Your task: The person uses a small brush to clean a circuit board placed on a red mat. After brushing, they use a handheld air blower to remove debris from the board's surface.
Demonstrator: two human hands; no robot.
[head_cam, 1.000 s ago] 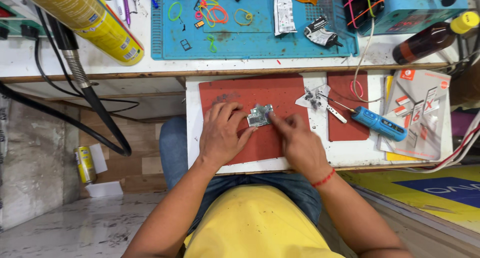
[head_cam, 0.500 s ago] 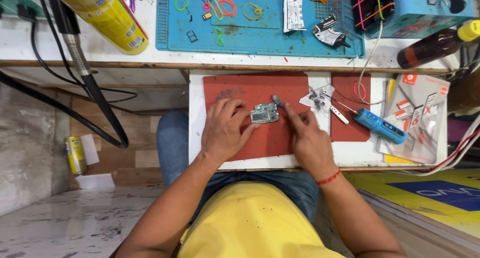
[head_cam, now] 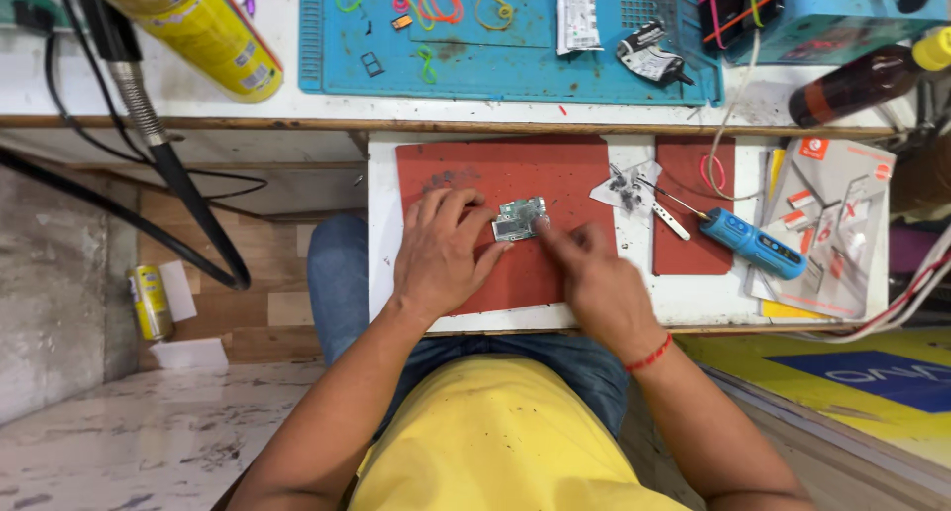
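The left hand (head_cam: pixel 436 258) still pinched the board (head_cam: pixel 519 219); the right hand's (head_cam: pixel 592 278) fingertips had slid onto its right edge.

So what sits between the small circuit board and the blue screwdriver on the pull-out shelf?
In the head view, between the circuit board and the blue screwdriver lies a scrap of paper holding small dark parts, plus a thin metal tool.

A small greenish circuit board (head_cam: pixel 520 219) with metal shields lies flat on the red mat (head_cam: pixel 475 169)
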